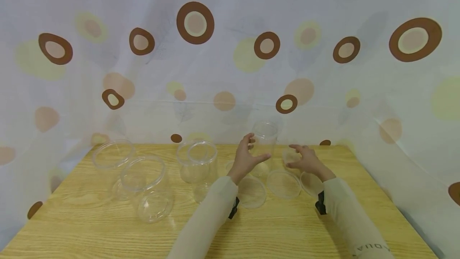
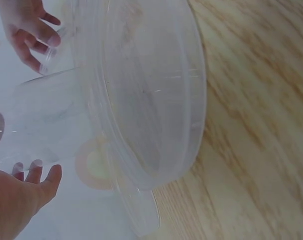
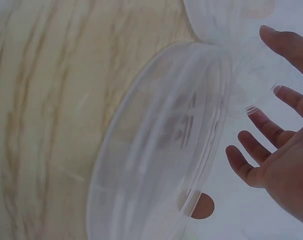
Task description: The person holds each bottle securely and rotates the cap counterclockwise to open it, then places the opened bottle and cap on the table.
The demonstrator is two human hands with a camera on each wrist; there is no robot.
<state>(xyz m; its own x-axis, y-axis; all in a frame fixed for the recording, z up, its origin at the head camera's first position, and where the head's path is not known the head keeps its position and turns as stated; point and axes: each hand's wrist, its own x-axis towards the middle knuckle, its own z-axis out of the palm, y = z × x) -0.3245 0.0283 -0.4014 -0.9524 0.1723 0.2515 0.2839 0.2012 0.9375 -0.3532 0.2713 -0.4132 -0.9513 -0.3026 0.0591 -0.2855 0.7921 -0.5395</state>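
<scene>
My left hand (image 1: 247, 162) holds a tall clear plastic jar (image 1: 265, 141) by its left side, the thumb across the front. In the left wrist view, fingertips show through the wall of this jar (image 2: 46, 120). To the right, my right hand (image 1: 308, 162) grips a small clear round lid (image 1: 289, 156) by its rim, tilted up off the table. The right wrist view shows thumb and fingertips at the edge of that lid (image 3: 246, 82). Below the hands, several clear lids lie flat, among them a front one (image 1: 251, 193) and a middle one (image 1: 284, 184).
Clear wide-mouthed jars stand on the left of the wooden table (image 1: 108, 231): a back one (image 1: 113, 157), a front one (image 1: 151, 195), and others nearer the middle (image 1: 197, 167). A white curtain (image 1: 230, 63) with brown rings hangs behind the table's back edge.
</scene>
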